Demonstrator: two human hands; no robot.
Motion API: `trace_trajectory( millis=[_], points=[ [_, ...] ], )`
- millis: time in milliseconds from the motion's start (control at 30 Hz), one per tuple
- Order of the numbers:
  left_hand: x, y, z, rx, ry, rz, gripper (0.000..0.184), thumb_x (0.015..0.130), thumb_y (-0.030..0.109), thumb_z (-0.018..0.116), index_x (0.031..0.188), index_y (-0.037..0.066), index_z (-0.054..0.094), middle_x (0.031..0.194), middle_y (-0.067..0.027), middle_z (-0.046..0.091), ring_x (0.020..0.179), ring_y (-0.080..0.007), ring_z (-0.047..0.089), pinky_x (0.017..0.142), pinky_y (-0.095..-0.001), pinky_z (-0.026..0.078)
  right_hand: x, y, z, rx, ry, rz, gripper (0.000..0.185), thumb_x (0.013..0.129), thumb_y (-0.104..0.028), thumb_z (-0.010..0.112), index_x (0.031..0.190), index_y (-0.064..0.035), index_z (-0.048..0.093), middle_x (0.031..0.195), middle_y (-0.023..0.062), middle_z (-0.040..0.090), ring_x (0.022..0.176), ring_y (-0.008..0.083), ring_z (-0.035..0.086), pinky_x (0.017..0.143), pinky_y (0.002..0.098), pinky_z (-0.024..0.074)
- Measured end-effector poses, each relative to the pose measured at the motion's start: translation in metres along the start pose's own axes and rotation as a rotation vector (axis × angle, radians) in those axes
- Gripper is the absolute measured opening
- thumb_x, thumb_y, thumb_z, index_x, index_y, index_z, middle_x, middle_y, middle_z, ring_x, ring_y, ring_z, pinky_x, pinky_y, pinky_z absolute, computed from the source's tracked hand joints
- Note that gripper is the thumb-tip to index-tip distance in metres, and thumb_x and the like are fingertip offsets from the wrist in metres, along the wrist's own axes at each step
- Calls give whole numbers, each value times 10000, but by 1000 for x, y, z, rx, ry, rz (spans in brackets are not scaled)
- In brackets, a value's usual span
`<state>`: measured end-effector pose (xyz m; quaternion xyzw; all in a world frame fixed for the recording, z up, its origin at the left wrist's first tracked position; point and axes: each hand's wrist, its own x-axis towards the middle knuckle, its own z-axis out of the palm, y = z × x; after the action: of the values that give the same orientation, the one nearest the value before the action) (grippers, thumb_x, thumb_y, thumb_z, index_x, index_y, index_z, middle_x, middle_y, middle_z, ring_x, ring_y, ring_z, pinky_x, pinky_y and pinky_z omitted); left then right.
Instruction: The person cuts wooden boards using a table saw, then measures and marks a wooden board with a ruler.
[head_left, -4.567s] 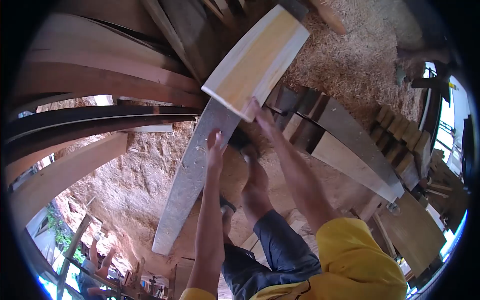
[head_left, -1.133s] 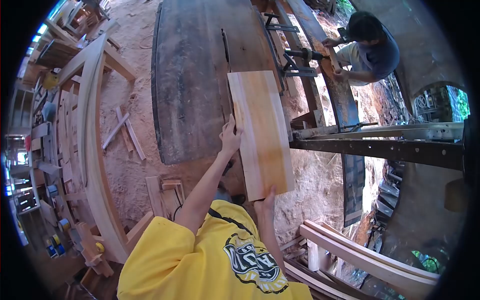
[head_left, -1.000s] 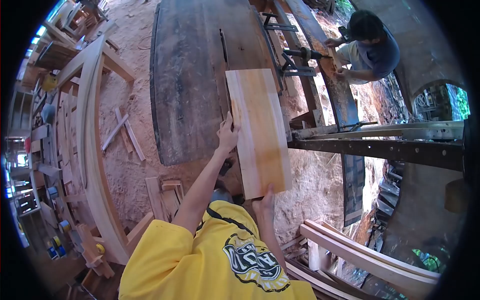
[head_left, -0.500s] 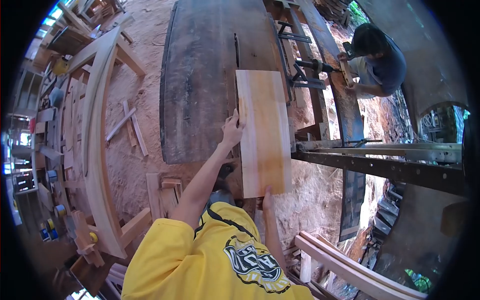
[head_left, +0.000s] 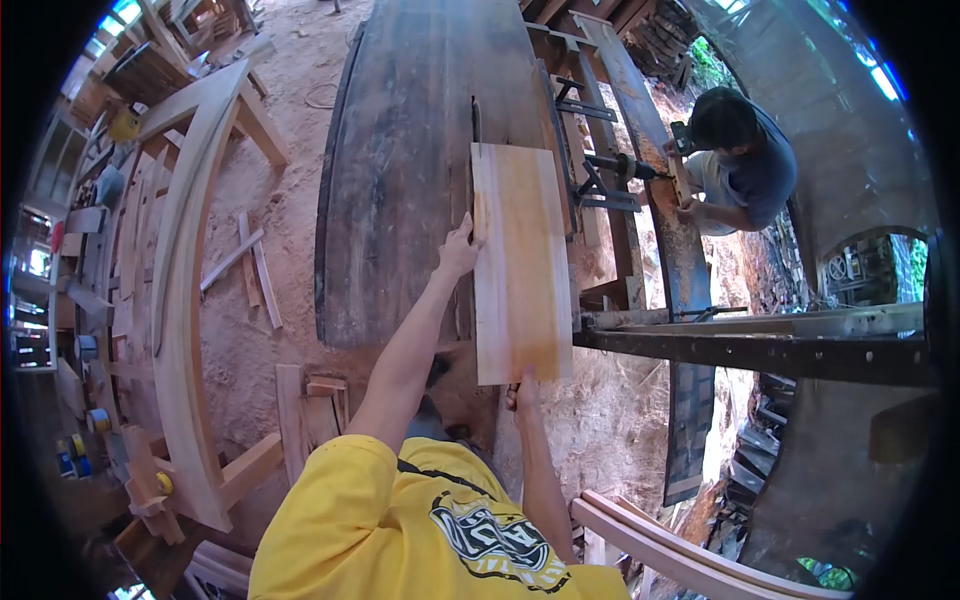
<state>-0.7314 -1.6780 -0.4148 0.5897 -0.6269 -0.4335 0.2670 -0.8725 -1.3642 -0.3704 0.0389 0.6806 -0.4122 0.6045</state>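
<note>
A pale wooden board with a yellowish middle band (head_left: pixel 522 265) lies lengthwise over the near right part of a large dark tabletop (head_left: pixel 395 180). Its near end reaches past the tabletop's front edge. My left hand (head_left: pixel 461 247) holds the board's left long edge, with the fingers partly hidden. At the near end my right hand (head_left: pixel 524 391) grips the board from below, its thumb at the edge and the other fingers mostly hidden. A narrow dark slot (head_left: pixel 476 118) in the tabletop lies just beyond the board's far left corner.
To the right, another person (head_left: pixel 745 160) bends over a long beam (head_left: pixel 672 215) beside a power tool (head_left: pixel 622 166). A dark metal rail (head_left: pixel 760 355) runs rightward. A wooden frame (head_left: pixel 190 250) stands left, with loose sticks (head_left: pixel 250 262) on the floor. Stacked lumber (head_left: pixel 680 550) lies lower right.
Both hands have gone from near a board's end in the earliest frame to its left edge and near end. Lately the grip is much the same; the view has shifted slightly.
</note>
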Motion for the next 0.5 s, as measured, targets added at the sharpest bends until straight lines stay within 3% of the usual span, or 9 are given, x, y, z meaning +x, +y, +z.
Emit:
trace_trajectory(
  millis=[67,133,233,267,500],
  points=[
    [-28,-14,5,-74,-17,13,806,914,262,676,1591,53,292,1501,-236,492,1421,-354,428,1176,-468,318,0,1,-5,-16,-39,-33,566,1016,-681,404,748,-187,472,557,-68,333,427,76,339,402,258,274],
    [-95,-11,7,-129,17,278,872,855,167,739,1584,27,281,1522,-249,461,1443,-371,405,1201,-413,324,13,9,-6,-34,-6,-92,567,1022,-671,400,735,-186,465,549,-68,326,428,78,345,408,257,282],
    [-126,-15,5,-134,-34,186,910,810,127,774,1572,4,292,1541,-248,438,1452,-363,399,1207,-383,320,12,19,-3,-55,29,-136,554,1034,-651,397,741,-185,465,557,-68,332,437,80,350,416,255,294],
    [-127,-6,0,-95,-36,176,832,840,67,734,1560,-1,322,1597,-205,378,1474,-332,377,1217,-381,309,14,13,-4,-90,20,-146,539,1039,-640,397,760,-184,471,574,-67,347,445,80,349,418,254,299],
    [-92,5,-19,-13,-55,122,859,820,187,776,1551,16,360,1579,-179,422,1466,-313,397,1215,-381,312,26,-20,16,-57,-74,-117,474,1049,-606,411,854,-181,488,656,-50,402,484,74,333,415,248,304]
  ],
)
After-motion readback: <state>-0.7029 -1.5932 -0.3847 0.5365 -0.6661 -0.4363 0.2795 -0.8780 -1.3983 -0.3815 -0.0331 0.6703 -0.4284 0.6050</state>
